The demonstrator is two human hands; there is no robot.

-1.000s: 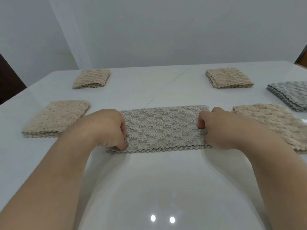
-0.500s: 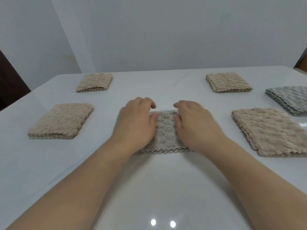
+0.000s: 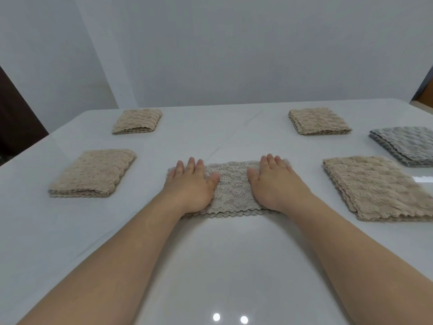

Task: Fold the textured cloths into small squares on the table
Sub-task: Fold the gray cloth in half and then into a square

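A grey-beige textured cloth (image 3: 232,191) lies folded into a small square at the middle of the white table (image 3: 210,266). My left hand (image 3: 191,186) rests flat on its left part, fingers spread and pointing away from me. My right hand (image 3: 274,184) rests flat on its right part in the same way. Neither hand grips anything. Only the strip of cloth between the hands and its scalloped near edge show.
Folded beige cloths lie at the near left (image 3: 93,175), far left (image 3: 137,121), far right (image 3: 317,120) and near right (image 3: 379,191). A folded grey cloth (image 3: 405,144) sits at the right edge. A dark doorway (image 3: 16,127) lies beyond the table's left side.
The cloth was a long strip gripped at both ends; its ends were folded inward into a square. Since then my hands have slid apart from the middle and lie flat on it.
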